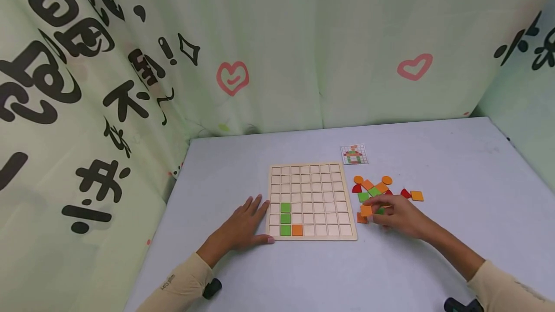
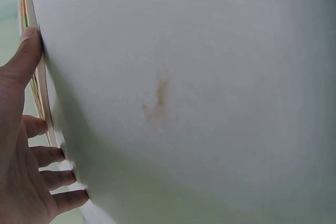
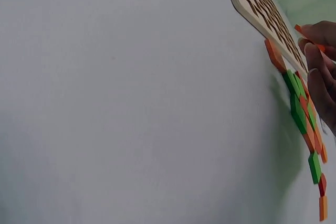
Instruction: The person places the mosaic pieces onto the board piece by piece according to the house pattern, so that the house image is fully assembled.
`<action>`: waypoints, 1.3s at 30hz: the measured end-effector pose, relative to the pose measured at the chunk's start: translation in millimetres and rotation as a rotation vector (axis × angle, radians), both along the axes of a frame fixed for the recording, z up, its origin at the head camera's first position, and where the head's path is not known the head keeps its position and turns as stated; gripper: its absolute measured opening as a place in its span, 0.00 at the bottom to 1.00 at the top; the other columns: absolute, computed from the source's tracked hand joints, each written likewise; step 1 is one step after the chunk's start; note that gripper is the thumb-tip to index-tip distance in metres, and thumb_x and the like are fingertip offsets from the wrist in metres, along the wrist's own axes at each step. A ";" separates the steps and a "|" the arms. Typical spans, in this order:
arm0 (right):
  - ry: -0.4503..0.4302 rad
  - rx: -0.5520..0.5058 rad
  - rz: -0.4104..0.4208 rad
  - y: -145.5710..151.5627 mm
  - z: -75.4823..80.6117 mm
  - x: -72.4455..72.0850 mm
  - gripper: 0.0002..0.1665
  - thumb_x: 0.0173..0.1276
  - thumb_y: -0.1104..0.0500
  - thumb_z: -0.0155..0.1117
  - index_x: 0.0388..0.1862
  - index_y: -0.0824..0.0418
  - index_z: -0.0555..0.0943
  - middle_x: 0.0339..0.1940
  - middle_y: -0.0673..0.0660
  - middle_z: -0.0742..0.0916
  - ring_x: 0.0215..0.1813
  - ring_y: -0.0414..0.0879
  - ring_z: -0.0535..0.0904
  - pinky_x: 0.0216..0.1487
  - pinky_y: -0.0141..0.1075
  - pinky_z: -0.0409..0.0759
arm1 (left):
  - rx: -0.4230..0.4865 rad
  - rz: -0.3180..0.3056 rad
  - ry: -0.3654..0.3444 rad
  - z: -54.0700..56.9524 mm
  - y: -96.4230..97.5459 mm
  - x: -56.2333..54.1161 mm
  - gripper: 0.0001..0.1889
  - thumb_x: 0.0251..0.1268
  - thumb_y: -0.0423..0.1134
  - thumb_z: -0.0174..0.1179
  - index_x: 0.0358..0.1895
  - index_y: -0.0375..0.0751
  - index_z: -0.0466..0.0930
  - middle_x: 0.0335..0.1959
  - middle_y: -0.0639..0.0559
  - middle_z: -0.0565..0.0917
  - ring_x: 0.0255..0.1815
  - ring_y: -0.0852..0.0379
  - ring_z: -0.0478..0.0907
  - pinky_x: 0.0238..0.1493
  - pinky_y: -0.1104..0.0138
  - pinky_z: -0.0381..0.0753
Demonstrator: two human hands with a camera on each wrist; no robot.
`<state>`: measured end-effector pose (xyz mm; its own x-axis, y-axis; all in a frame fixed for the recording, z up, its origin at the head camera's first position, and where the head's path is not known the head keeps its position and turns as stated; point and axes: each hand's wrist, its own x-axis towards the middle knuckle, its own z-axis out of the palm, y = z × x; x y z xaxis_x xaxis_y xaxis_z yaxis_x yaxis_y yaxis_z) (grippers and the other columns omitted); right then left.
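Observation:
A wooden grid board (image 1: 321, 201) lies on the table, with several green square tiles (image 1: 285, 217) stacked in one column and an orange square tile (image 1: 297, 230) beside the lowest. My left hand (image 1: 243, 225) rests at the board's left edge, fingers spread straight, thumb at the lower left corner. In the left wrist view that thumb (image 2: 29, 51) touches the board's side. My right hand (image 1: 399, 215) pinches another orange square tile (image 1: 366, 210) between thumb and fingers, just right of the board. It hovers above loose tiles, hiding some of them.
Loose orange, green and red pieces, such as an orange round tile (image 1: 387, 180) and an orange square (image 1: 417, 196), lie right of the board. A small pattern card (image 1: 354, 154) lies behind them. A pale curtain (image 1: 321, 52) hangs behind the table (image 1: 468, 182).

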<state>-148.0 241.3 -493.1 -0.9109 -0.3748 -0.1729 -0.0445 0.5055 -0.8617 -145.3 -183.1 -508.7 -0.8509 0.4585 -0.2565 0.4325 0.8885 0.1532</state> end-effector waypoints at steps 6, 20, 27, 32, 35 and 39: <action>0.012 -0.018 0.020 -27.9 -1.7 -0.9 0.23 0.63 0.60 0.74 0.55 0.66 0.81 0.36 0.57 0.81 0.21 0.43 0.76 0.28 0.31 0.79 | 0.020 0.003 -0.013 -2.9 -0.8 -1.4 0.54 0.60 0.75 0.55 0.81 0.46 0.51 0.82 0.41 0.53 0.82 0.36 0.50 0.74 0.44 0.62; 0.040 -0.020 0.163 -84.1 -12.1 -1.0 0.16 0.62 0.64 0.71 0.50 0.60 0.84 0.35 0.53 0.82 0.20 0.36 0.69 0.24 0.27 0.72 | 0.032 0.009 -0.025 1.0 0.1 -0.5 0.54 0.60 0.75 0.55 0.81 0.45 0.52 0.82 0.41 0.52 0.82 0.37 0.49 0.75 0.44 0.62; 0.091 -0.021 0.212 -103.1 -15.5 0.0 0.14 0.62 0.60 0.73 0.47 0.58 0.86 0.30 0.48 0.82 0.19 0.34 0.68 0.23 0.27 0.70 | 0.029 0.008 -0.019 2.3 0.2 -0.6 0.54 0.60 0.75 0.55 0.81 0.46 0.52 0.82 0.41 0.53 0.82 0.36 0.50 0.74 0.44 0.62; 0.124 0.019 0.217 -114.0 -13.1 2.1 0.13 0.61 0.60 0.74 0.45 0.57 0.86 0.29 0.45 0.82 0.24 0.35 0.71 0.27 0.28 0.73 | 0.029 0.011 -0.016 3.3 0.3 0.2 0.54 0.59 0.75 0.55 0.81 0.45 0.52 0.82 0.41 0.53 0.82 0.37 0.50 0.74 0.44 0.62; 0.158 0.059 0.216 -118.7 -12.7 3.0 0.13 0.60 0.60 0.75 0.45 0.58 0.87 0.29 0.43 0.82 0.29 0.35 0.73 0.31 0.28 0.74 | 0.028 0.010 -0.009 2.4 -0.2 0.4 0.54 0.59 0.76 0.55 0.81 0.45 0.52 0.82 0.41 0.53 0.82 0.37 0.50 0.74 0.44 0.63; 0.230 0.127 0.232 -123.3 -13.3 4.1 0.13 0.60 0.59 0.75 0.44 0.58 0.87 0.29 0.41 0.82 0.34 0.36 0.75 0.37 0.29 0.76 | 0.031 0.011 -0.011 1.9 -0.9 0.6 0.54 0.59 0.75 0.55 0.81 0.45 0.52 0.82 0.40 0.53 0.81 0.36 0.50 0.74 0.44 0.63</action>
<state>-144.0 118.0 -506.4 -0.8244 -0.5652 -0.0316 -0.3566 0.5618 -0.7465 -144.8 -184.0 -506.7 -0.8532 0.4569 -0.2515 0.4208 0.8880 0.1857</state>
